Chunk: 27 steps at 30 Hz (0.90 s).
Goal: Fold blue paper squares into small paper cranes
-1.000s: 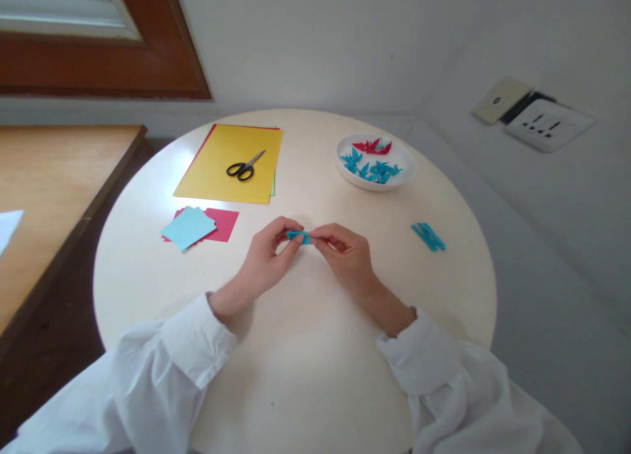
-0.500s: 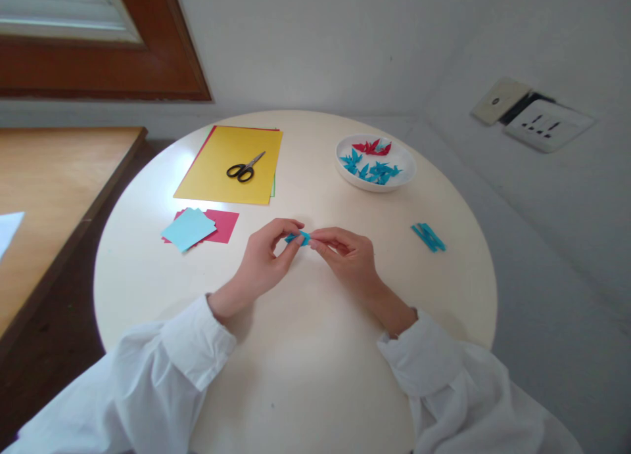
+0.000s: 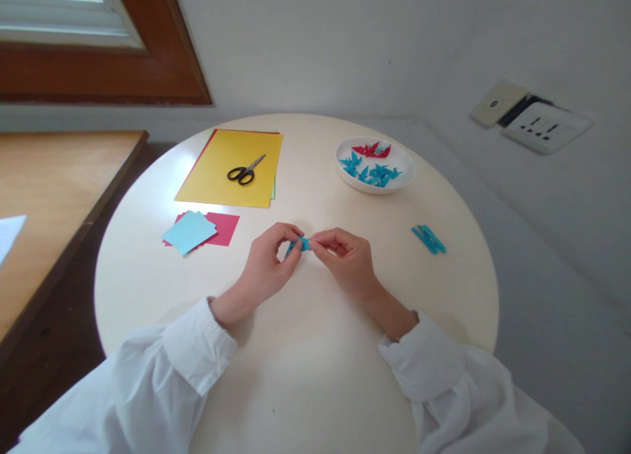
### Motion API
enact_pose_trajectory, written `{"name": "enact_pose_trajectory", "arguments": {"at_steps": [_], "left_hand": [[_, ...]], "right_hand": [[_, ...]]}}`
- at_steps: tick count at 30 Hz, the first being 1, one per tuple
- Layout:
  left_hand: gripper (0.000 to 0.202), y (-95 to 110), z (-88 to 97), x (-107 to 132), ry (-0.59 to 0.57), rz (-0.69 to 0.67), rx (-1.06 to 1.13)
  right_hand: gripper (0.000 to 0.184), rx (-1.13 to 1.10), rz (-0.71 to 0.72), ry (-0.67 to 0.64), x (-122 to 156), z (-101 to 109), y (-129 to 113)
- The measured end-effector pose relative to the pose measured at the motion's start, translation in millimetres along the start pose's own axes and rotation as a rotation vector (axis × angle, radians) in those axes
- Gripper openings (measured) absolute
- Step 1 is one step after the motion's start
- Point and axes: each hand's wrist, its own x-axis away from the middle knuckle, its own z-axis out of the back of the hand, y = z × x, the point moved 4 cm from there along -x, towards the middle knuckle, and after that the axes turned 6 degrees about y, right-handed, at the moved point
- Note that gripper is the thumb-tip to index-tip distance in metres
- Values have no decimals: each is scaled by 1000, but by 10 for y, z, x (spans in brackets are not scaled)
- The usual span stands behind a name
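Observation:
A small folded piece of blue paper (image 3: 305, 244) is pinched between my two hands over the middle of the table. My left hand (image 3: 270, 260) grips its left part between thumb and fingers, hiding some of it. At its right end, the thumb and forefinger of my right hand (image 3: 349, 257) are closed on the paper. Beyond my right hand, a white round dish (image 3: 411, 171) holds several folded blue paper cranes (image 3: 380, 175) and red ones (image 3: 372, 150). Several narrow folded blue paper strips (image 3: 430, 239) lie on the table to the right.
Everything rests on a round cream table (image 3: 315, 375). Black-handled scissors (image 3: 246, 170) lie on yellow paper sheets (image 3: 211, 184) at back left. Nearer stand light blue squares (image 3: 190, 232) over pink squares (image 3: 227, 228). A wall socket (image 3: 545, 127) is at right, a wooden desk (image 3: 59, 171) at left.
The fingers of both hands have shifted slightly on the blue paper, and its visible part has turned a little. Both hands still hold it; the view has tilted a touch.

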Motion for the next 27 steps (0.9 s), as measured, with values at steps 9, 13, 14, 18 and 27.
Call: {"name": "enact_pose_trajectory", "arguments": {"at_steps": [9,13,14,18,27], "left_hand": [[11,44,-2,28,59,2,131],[14,42,-6,44,71,8,169],[15,39,-7,47,70,7,173],[16,38,-10,53,65,-9,167],[17,64,-14,58,63,-14,168]], "right_hand": [[10,1,44,21,37,-12,-79],[8,51,94,24,50,-15,-126],[7,65,106,24,52,-16,-134],[8,90,149,21,59,-16,-149],[9,68,149,23,69,-25,-126]]}}
